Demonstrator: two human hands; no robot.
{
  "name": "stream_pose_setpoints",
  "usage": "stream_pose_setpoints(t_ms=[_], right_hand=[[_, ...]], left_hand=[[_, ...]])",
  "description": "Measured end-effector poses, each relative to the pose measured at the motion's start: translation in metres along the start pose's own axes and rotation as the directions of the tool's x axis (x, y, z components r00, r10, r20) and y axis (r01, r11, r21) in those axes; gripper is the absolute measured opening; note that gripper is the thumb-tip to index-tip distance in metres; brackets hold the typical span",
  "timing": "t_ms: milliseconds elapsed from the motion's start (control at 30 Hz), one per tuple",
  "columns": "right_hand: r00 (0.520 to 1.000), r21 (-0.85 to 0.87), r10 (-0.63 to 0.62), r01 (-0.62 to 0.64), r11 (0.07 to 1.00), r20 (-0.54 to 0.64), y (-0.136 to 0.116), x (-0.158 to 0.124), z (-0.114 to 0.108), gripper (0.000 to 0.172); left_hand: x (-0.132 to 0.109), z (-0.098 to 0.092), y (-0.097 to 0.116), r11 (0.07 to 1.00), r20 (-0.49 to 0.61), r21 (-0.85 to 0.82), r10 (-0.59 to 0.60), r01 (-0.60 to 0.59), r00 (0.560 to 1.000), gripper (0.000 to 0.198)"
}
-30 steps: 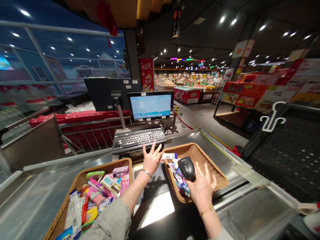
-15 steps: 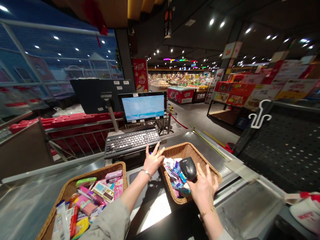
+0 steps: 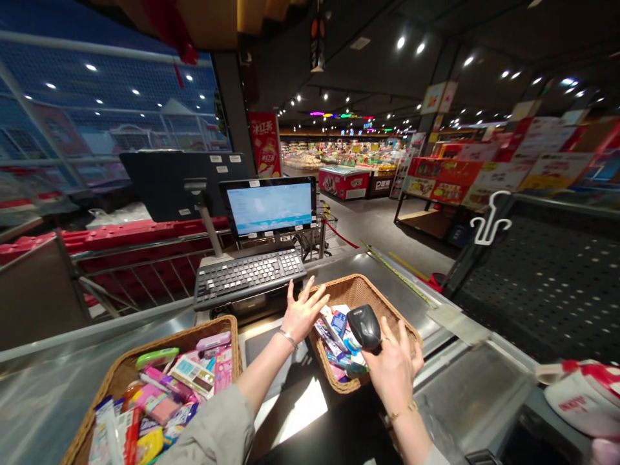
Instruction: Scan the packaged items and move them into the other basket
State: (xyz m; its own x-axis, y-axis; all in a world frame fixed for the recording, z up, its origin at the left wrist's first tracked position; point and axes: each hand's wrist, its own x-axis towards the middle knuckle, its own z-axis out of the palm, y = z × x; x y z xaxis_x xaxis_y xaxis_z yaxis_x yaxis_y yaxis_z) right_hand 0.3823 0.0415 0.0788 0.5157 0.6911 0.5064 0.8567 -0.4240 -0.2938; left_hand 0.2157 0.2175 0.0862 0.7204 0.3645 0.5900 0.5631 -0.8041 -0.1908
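Observation:
My right hand (image 3: 394, 365) is closed round a black barcode scanner (image 3: 364, 327), its head over the right wicker basket (image 3: 375, 294). Small packaged goods (image 3: 339, 326) in blue, white and pink lie inside that basket. With fingers spread, my left hand (image 3: 304, 315) is over the basket's left rim, its fingertips above the packets; nothing shows in its grip, and I cannot tell whether it touches the rim. By my left forearm stands the left wicker basket (image 3: 236, 345), filled with colourful packets (image 3: 165, 397).
A keyboard (image 3: 249, 274) sits behind the baskets, below a lit monitor (image 3: 271, 206). The metal counter (image 3: 465, 387) runs to the right, with a white hook (image 3: 490, 219) on a black perforated panel (image 3: 547, 278). A red and white item (image 3: 584, 397) is at the right edge.
My left hand has moved right, from beside the keyboard's corner to over the right basket's rim. The right hand keeps hold of the barcode scanner. The view has turned slightly right.

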Motion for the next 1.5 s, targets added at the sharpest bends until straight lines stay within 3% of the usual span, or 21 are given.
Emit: stream_pose_setpoints(t_ms=[367,633,900,1500], right_hand=[[0.997,0.049,-0.066,0.064,0.997,0.048,-0.026,0.0,0.001,0.043],[0.977,0.127,-0.195,0.184,0.975,0.088,-0.059,-0.003,0.003,0.038],[0.948,0.195,-0.3,0.277,0.941,0.103,-0.09,-0.01,0.006,0.039],[0.846,0.322,-0.512,0.447,0.834,0.151,-0.147,-0.03,0.013,0.034]], left_hand=[[-0.029,-0.024,-0.018,0.99,0.001,0.0,-0.143,0.143,0.99,0.037],[-0.066,-0.055,-0.03,0.967,0.035,0.059,-0.249,0.247,0.968,0.036],[-0.107,-0.073,-0.043,0.937,0.051,0.121,-0.334,0.327,0.941,0.038],[-0.189,-0.116,-0.06,0.823,0.049,0.223,-0.545,0.523,0.837,0.036]])
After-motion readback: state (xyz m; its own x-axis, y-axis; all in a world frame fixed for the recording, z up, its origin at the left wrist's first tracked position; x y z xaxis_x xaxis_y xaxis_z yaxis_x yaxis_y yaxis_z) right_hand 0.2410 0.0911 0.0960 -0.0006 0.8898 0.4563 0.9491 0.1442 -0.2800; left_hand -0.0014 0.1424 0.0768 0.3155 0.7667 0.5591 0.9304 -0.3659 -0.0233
